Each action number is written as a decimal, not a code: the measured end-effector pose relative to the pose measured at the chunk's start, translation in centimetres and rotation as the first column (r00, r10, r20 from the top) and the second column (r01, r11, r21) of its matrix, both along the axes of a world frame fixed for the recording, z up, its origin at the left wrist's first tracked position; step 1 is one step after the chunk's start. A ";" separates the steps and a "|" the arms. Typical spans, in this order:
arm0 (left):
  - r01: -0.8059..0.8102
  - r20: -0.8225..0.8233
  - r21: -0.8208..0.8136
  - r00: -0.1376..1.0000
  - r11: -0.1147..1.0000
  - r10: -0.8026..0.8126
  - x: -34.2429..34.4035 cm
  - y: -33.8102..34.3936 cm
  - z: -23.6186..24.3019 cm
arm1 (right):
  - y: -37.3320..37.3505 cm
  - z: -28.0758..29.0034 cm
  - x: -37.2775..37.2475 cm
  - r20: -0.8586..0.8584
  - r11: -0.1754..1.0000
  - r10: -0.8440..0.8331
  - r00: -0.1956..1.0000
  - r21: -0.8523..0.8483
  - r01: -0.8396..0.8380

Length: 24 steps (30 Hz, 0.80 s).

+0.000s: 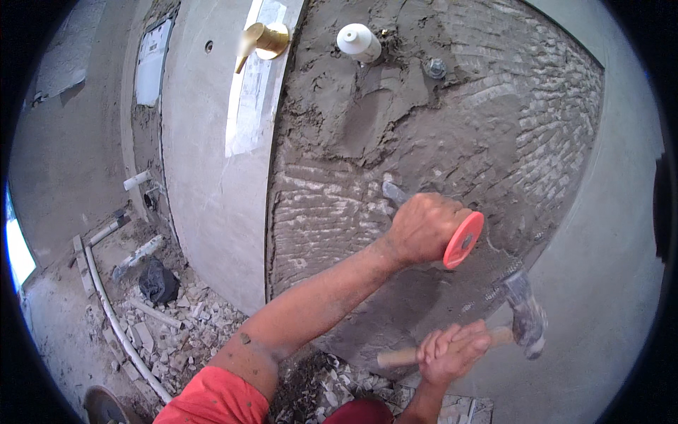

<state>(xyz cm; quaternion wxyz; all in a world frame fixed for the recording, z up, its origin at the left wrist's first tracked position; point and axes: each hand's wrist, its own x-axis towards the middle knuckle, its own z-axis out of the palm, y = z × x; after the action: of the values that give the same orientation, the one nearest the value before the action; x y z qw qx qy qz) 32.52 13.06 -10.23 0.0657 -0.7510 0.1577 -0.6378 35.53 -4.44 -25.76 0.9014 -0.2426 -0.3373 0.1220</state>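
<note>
My left hand [427, 225] is closed around a chisel [395, 192] with a round orange guard at its end. The chisel's flat metal tip points up and left, close to the rough mortar-covered wall [395, 141]; whether it touches cannot be made out. Lower and to the right, my right hand [452, 352] grips a hammer [528, 318] by its wooden handle. Its worn metal head sits to the right of that hand, below the chisel guard. Ridged trowel lines mark the mortar on both sides.
A gold-coloured tap [268, 41], a white pipe fitting [359, 42] and a metal fitting [436, 68] stick out of the wall. Left is a large grey tile [205, 141]. Broken rubble [194, 332], a white pipe [113, 318] and a black bag [158, 281] lie on the floor.
</note>
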 end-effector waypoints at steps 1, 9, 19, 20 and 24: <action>0.012 -0.007 0.006 1.000 1.000 -0.012 0.0 0.2 0.1 | 0.1 0.2 0.0 0.025 0.999 -0.002 1.000 -0.042 0.003; -0.051 -0.026 0.063 0.998 0.997 0.053 -2.2 0.8 -3.6 | -2.3 -1.6 -0.5 0.136 0.912 0.017 0.991 -0.408 0.041; 0.250 -0.063 0.052 0.967 0.967 -0.247 -1.5 -1.8 -6.6 | -6.8 -7.0 -1.6 0.334 0.975 -0.146 0.931 0.207 0.079; 0.240 -0.070 0.054 0.969 0.969 -0.236 -1.2 -2.0 -6.8 | -6.3 -7.8 -1.3 0.369 0.971 -0.186 0.911 0.212 0.112; 0.229 -0.084 0.041 0.971 0.973 -0.225 -1.2 -1.7 -6.7 | -2.6 -12.4 0.2 0.572 0.803 -0.387 0.723 -0.176 0.570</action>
<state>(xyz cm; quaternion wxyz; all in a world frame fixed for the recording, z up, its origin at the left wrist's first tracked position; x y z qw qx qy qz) 31.36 11.34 -16.90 0.0049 -0.7507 0.2608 -0.6070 35.72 -7.07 -38.16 0.7230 -0.4976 -0.4609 -0.1312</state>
